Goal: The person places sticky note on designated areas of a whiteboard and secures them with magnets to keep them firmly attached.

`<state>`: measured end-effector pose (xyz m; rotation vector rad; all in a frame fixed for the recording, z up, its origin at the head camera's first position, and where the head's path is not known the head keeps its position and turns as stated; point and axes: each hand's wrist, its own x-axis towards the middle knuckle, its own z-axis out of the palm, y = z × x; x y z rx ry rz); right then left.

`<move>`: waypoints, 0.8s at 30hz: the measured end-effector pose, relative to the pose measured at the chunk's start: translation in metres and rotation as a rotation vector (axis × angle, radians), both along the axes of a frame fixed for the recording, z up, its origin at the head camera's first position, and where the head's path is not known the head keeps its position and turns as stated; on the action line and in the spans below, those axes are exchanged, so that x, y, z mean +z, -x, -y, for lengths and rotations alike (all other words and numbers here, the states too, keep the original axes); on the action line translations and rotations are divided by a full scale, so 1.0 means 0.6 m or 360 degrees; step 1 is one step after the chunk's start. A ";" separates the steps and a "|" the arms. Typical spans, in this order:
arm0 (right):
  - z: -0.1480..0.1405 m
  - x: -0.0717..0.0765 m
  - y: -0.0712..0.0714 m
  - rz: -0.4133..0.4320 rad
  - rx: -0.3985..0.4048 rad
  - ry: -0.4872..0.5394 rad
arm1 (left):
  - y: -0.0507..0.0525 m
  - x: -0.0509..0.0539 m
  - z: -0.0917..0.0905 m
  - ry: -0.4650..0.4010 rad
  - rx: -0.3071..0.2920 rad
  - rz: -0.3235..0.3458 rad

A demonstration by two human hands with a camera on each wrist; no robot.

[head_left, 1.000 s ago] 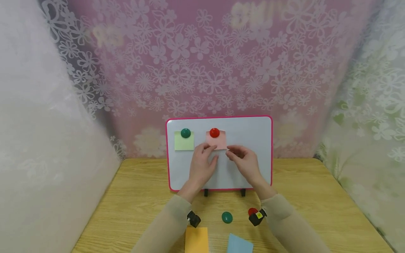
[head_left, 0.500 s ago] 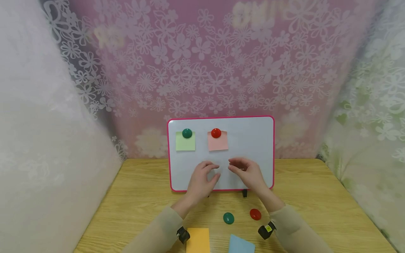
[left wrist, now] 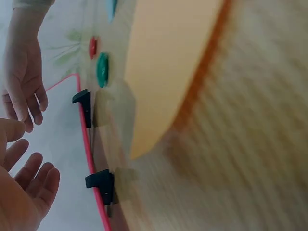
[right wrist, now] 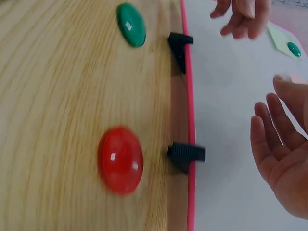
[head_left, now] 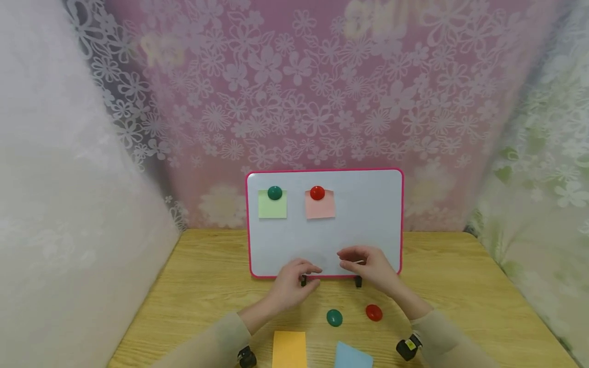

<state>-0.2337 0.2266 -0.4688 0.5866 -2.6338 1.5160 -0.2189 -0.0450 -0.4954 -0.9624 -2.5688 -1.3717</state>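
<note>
A whiteboard [head_left: 368,214] with a pink frame stands upright on black feet [head_left: 358,281]. On its upper left a green magnet [head_left: 274,192] lies over a light green sticky note [head_left: 272,208]; right of it a red magnet [head_left: 317,192] lies over a pink sticky note [head_left: 320,208]. My left hand [head_left: 292,283] hovers before the board's lower edge, fingers relaxed around nothing. Facing it, my right hand [head_left: 372,268] is also loosely bent and holds nothing, as the right wrist view shows its bare palm [right wrist: 288,159].
On the wooden table [head_left: 207,286] in front lie a loose green magnet [head_left: 334,318] and a loose red magnet [head_left: 374,313]. Nearer me are an orange sticky-note pad [head_left: 289,350] and blue sticky notes [head_left: 353,356]. A flowered curtain [head_left: 313,102] hangs behind the board.
Both hands have come away from the pink note and moved down towards the board's lower edge, a little farther apart. The pink note and red magnet stay on the board.
</note>
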 end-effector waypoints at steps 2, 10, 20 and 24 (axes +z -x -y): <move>-0.011 -0.002 -0.002 -0.0003 0.0072 -0.0056 | -0.007 -0.005 0.007 0.0026 -0.0038 0.0044; -0.039 -0.006 -0.003 -0.0028 0.0284 -0.0193 | -0.027 -0.016 0.033 0.0060 -0.0143 0.0172; -0.067 -0.010 -0.031 -0.0054 0.0479 -0.0422 | -0.052 -0.027 0.087 0.0130 -0.0262 0.0364; -0.077 -0.010 -0.043 -0.0024 0.0525 -0.0508 | -0.058 -0.028 0.109 0.0181 -0.0267 0.0444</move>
